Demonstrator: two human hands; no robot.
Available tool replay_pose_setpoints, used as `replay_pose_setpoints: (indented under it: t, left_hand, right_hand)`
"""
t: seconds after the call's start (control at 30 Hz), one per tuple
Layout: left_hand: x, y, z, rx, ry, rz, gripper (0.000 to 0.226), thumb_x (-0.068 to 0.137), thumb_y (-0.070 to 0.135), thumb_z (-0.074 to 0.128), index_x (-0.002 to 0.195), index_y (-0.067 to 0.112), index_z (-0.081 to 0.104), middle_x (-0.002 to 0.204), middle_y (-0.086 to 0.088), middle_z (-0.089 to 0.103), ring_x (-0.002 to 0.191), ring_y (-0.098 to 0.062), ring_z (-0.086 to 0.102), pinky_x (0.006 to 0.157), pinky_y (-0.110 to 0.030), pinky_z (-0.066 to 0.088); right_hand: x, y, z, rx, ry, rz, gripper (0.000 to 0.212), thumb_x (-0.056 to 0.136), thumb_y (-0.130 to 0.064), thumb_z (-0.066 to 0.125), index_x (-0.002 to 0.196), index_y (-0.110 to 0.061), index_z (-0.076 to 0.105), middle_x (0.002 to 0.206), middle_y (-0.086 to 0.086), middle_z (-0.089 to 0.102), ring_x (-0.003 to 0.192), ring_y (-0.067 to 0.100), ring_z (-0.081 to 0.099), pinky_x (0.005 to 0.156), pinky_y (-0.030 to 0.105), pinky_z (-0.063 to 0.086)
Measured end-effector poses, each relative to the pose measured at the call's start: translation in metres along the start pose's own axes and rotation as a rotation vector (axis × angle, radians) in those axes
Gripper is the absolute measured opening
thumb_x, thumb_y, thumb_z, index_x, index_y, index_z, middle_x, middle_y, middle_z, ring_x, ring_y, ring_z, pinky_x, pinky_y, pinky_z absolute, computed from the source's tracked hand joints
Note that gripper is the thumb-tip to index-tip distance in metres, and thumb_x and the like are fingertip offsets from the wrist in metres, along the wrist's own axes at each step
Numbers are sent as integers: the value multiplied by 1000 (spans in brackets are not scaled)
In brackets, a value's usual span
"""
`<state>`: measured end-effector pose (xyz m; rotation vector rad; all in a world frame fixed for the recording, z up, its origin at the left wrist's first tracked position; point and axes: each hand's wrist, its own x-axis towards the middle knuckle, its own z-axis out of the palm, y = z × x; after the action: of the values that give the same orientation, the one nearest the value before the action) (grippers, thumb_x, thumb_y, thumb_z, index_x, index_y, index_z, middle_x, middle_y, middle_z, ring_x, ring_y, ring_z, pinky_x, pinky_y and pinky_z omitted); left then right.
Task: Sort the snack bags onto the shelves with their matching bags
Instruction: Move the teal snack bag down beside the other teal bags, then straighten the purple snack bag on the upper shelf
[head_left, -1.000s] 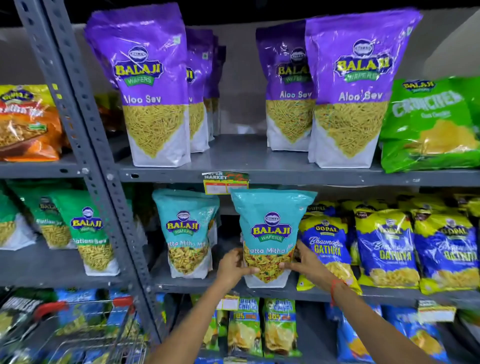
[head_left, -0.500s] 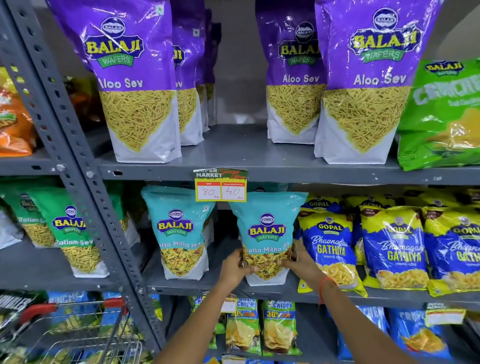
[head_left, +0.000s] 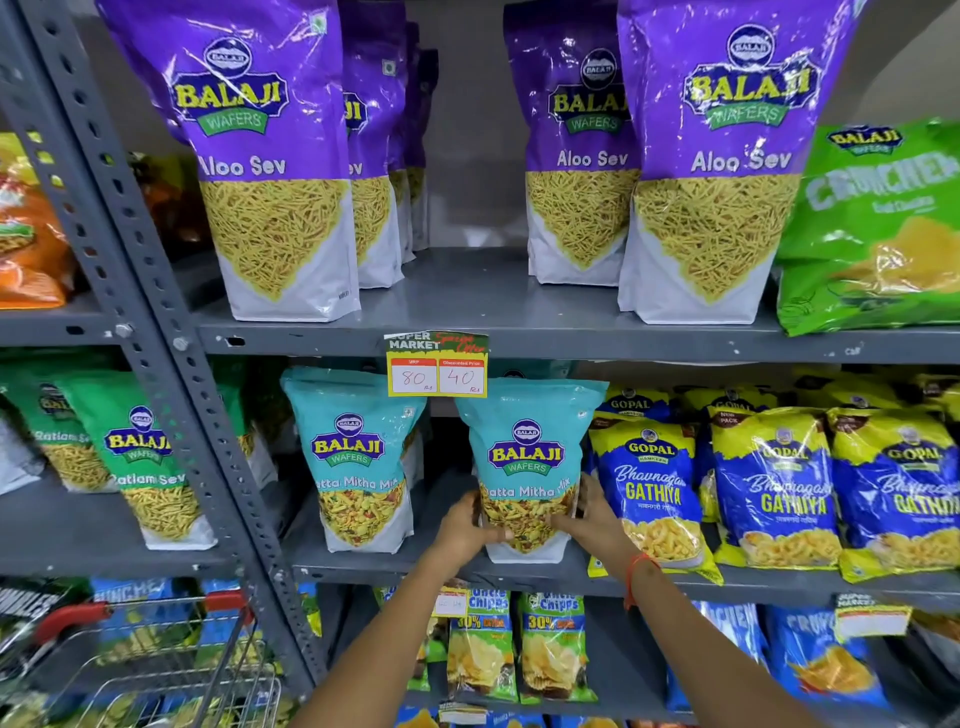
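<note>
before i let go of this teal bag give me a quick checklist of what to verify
1. Matching product: the held Khatta Mitha Mix bag stands beside another teal Khatta Mitha Mix bag on the same middle shelf: ok.
2. Upright, label facing out: ok.
3. Base fully seated on the shelf: it appears to rest there, but the left hand and right hand cover its lower corners: cannot tell.
4. Clear of the Gathiya bag to its right: they look close or touching: cannot tell.
5. Price tag unobstructed: the bag's top sits just beneath it: ok.
</note>
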<state>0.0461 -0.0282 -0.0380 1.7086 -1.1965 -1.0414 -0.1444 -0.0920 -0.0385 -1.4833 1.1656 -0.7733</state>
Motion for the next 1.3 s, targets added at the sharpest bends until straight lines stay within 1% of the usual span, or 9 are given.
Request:
replay_pose_setpoints:
  t: [0.13,0.23,0.33,0.47,0.6,0.7,0.83,1.07,1.3]
  left_hand:
    - [-18,23,2,65,43,-64,63,65,15,85,117,6,52,115,-5,62,112,-23,58,95,-36,48]
    - [-37,55,-3,273,126,-71,31,74,25,79,74,10,52,94,-17,65,97,-31,64,75,-37,48]
    - [-54,94,-13,455,227,-6,37,80,39,70,81,2,66,99,-22,73,93,-34,70,78,-39,54]
    - [-81,159,-24,528,134,110,42,86,41,61,79,1,70,84,-11,79,78,-22,75,81,-36,60]
    - [-114,234,-30,456,158,353,41,88,41,58,67,8,69,74,-10,78,67,-22,75,68,-34,60]
    - [-123,284,-31,336,412,638,42,86,44,58,64,10,68,58,-3,73,58,-18,70,64,-31,57]
    - [-113,334,-20,106,558,848,33,86,40,60,73,10,62,76,-5,74,72,-21,68,68,-33,53]
    - [-54,349,3,160,260,693,73,77,54,67,129,8,47,131,-15,59,121,-31,55,101,-42,45]
    - [-45,320,17,80,36,561,48,86,40,64,120,6,58,121,-12,65,109,-24,58,85,-32,44]
  right_hand:
    - [-14,-13,2,-58,266,-99,87,76,-34,74,143,-9,23,148,12,36,135,31,37,109,50,37]
    - [-31,-43,-1,-24,496,-295,54,81,-31,67,125,-9,45,121,13,56,112,29,55,90,43,52]
    - [-49,-83,-11,38,511,-420,19,86,-27,62,96,-11,60,85,10,67,80,21,66,72,46,58]
    - [-74,-133,-25,72,552,-591,34,87,-33,57,67,-6,61,56,18,64,46,8,60,56,48,56]
    - [-95,-192,-47,185,588,-745,40,85,-46,50,59,-17,61,42,-3,58,43,19,55,54,45,51]
    - [-104,-240,-68,161,679,-878,33,89,-42,43,66,-26,60,53,-1,62,53,23,59,60,45,51]
    - [-98,-283,-98,38,867,-1004,23,90,-28,45,91,-8,58,88,16,63,81,29,57,75,51,49]
    - [-64,-267,-144,-115,891,-660,63,88,-34,52,136,2,33,141,27,38,133,38,31,110,40,24]
    - [-64,-243,-148,-102,660,-610,65,79,-52,60,125,-7,46,129,16,57,119,33,53,93,38,41]
